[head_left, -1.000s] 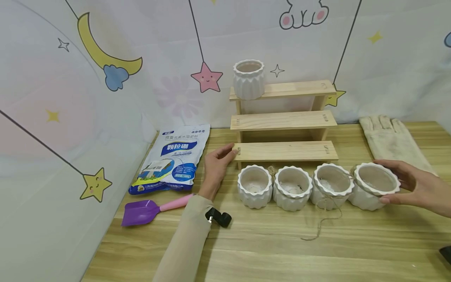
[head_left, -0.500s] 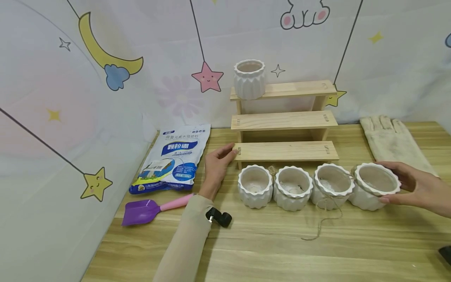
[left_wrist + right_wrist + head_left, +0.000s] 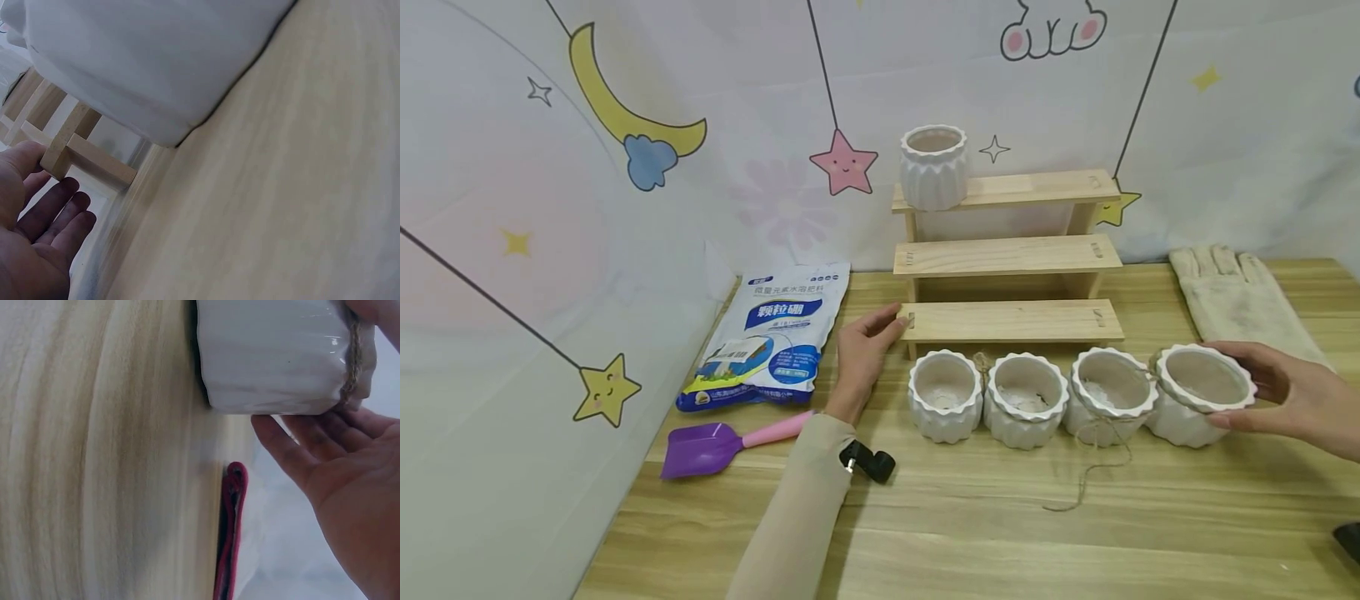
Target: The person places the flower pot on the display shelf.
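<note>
My left hand [image 3: 863, 354] is at the left end of the three-step wooden plant stand [image 3: 1011, 321]. In the left wrist view its thumb and forefinger pinch the end of the lowest board [image 3: 60, 150], the other fingers loose below. My right hand [image 3: 1296, 400] grips the rightmost white fluted flowerpot [image 3: 1183, 421], thumb in front and fingers behind. Twine [image 3: 354, 359] circles that pot under its rim. To its left, in the same row, stand a pot with a trailing string [image 3: 1101, 429] and further white pots [image 3: 943, 421]. Another pot [image 3: 934, 179] stands on the top step's left end.
Left of the stand lies a blue and white fertilizer bag [image 3: 775, 333]. A purple scoop [image 3: 700, 450] with a pink handle is in front of it. Pale work gloves [image 3: 1240, 300] lie at the back right. A patterned cloth [image 3: 760, 100] hangs behind the table.
Both hands keep their hold on the stand and the rightmost pot. The head view has shifted very slightly; nothing else visibly moves.
</note>
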`<state>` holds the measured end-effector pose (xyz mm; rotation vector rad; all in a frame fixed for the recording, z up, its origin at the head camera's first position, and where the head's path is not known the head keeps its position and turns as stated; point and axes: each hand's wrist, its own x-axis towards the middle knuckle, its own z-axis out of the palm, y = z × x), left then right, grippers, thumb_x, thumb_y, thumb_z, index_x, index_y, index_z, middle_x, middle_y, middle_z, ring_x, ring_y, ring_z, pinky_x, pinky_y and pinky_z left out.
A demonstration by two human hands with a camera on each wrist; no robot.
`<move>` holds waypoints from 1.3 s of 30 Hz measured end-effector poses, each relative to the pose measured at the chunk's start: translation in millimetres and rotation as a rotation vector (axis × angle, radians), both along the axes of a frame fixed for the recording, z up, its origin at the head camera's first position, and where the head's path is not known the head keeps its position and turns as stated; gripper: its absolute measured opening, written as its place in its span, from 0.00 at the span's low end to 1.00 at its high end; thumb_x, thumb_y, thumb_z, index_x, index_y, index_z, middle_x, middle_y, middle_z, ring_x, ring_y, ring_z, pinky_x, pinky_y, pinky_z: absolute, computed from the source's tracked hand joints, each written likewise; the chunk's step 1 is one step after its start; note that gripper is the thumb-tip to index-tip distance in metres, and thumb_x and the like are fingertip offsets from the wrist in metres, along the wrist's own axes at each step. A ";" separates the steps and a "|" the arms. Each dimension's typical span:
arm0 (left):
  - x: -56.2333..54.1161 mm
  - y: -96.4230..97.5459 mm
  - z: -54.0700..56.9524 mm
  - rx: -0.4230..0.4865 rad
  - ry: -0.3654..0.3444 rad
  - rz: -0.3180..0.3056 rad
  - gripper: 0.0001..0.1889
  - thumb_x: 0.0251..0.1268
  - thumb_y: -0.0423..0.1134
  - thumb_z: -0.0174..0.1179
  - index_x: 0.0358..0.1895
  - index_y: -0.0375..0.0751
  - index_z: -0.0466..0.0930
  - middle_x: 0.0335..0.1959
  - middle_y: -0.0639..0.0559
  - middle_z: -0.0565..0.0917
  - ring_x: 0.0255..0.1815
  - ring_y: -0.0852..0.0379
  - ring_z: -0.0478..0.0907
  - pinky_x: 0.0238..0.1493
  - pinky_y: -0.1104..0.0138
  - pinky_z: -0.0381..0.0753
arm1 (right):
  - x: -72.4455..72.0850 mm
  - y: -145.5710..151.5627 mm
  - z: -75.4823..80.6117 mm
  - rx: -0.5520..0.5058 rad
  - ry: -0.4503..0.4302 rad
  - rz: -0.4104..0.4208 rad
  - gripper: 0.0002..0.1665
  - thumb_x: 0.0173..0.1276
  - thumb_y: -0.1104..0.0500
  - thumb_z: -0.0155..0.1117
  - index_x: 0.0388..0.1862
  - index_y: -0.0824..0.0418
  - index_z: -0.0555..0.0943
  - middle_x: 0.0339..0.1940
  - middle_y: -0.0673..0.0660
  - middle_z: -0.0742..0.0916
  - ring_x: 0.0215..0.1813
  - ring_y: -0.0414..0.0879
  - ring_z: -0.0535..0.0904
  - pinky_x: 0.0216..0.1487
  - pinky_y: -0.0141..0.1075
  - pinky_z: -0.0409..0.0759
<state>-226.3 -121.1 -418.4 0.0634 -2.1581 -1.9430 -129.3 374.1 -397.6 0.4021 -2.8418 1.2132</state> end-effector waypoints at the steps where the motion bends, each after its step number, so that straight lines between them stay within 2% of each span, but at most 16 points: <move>1: 0.0 0.2 0.3 0.000 -0.001 0.000 0.15 0.67 0.33 0.74 0.55 0.37 0.91 0.54 0.45 0.90 0.58 0.51 0.85 0.62 0.61 0.81 | 0.0 0.4 0.5 -0.005 -0.001 0.000 0.52 0.57 0.68 0.85 0.77 0.70 0.67 0.54 0.27 0.79 0.51 0.18 0.75 0.44 0.16 0.74; 8: 0.0 0.5 1.1 0.002 0.000 0.006 0.15 0.67 0.33 0.74 0.55 0.37 0.91 0.54 0.46 0.90 0.58 0.51 0.85 0.62 0.61 0.81 | -1.5 0.8 6.2 -0.019 0.011 0.017 0.51 0.58 0.71 0.83 0.78 0.64 0.68 0.55 0.31 0.80 0.48 0.25 0.80 0.40 0.22 0.78; 13: -0.2 0.2 0.7 -0.001 -0.008 0.006 0.15 0.67 0.33 0.74 0.55 0.37 0.91 0.54 0.46 0.90 0.58 0.51 0.85 0.62 0.62 0.81 | -2.9 -0.2 10.6 -0.016 0.016 0.009 0.50 0.58 0.70 0.83 0.77 0.65 0.68 0.56 0.31 0.79 0.49 0.24 0.78 0.41 0.20 0.77; 19: -0.7 -0.8 0.6 -0.004 -0.008 0.006 0.15 0.67 0.33 0.74 0.55 0.38 0.91 0.54 0.47 0.90 0.58 0.51 0.85 0.62 0.61 0.81 | -7.1 -1.0 18.6 -0.073 0.045 0.029 0.48 0.57 0.74 0.82 0.74 0.58 0.72 0.55 0.34 0.82 0.49 0.25 0.80 0.43 0.19 0.78; 23: -0.5 -0.9 0.8 -0.005 -0.007 0.010 0.15 0.67 0.33 0.74 0.55 0.38 0.91 0.54 0.46 0.90 0.58 0.51 0.85 0.62 0.61 0.81 | -11.2 -1.6 25.3 -0.074 0.028 0.029 0.47 0.58 0.74 0.81 0.74 0.55 0.71 0.54 0.35 0.81 0.49 0.25 0.79 0.41 0.20 0.79; 28: -0.5 -0.7 0.8 -0.007 -0.007 0.010 0.15 0.67 0.33 0.74 0.55 0.37 0.91 0.53 0.46 0.91 0.57 0.51 0.86 0.61 0.62 0.81 | -15.6 -3.6 33.4 -0.056 0.031 0.002 0.47 0.59 0.74 0.80 0.74 0.59 0.69 0.54 0.34 0.80 0.49 0.24 0.78 0.42 0.18 0.77; 35: 0.4 0.3 1.7 -0.003 -0.007 0.001 0.15 0.67 0.33 0.74 0.55 0.37 0.91 0.54 0.46 0.90 0.58 0.51 0.85 0.62 0.61 0.81 | -21.4 -3.0 46.9 -0.050 0.047 -0.028 0.48 0.61 0.73 0.80 0.75 0.50 0.69 0.56 0.35 0.78 0.50 0.24 0.76 0.44 0.15 0.73; 39: 0.6 0.7 1.6 0.001 -0.008 -0.002 0.15 0.67 0.32 0.74 0.55 0.37 0.91 0.54 0.45 0.90 0.58 0.50 0.85 0.62 0.60 0.81 | -25.7 -7.0 57.6 -0.019 0.024 -0.060 0.48 0.63 0.68 0.81 0.77 0.57 0.67 0.56 0.35 0.77 0.50 0.21 0.74 0.42 0.16 0.73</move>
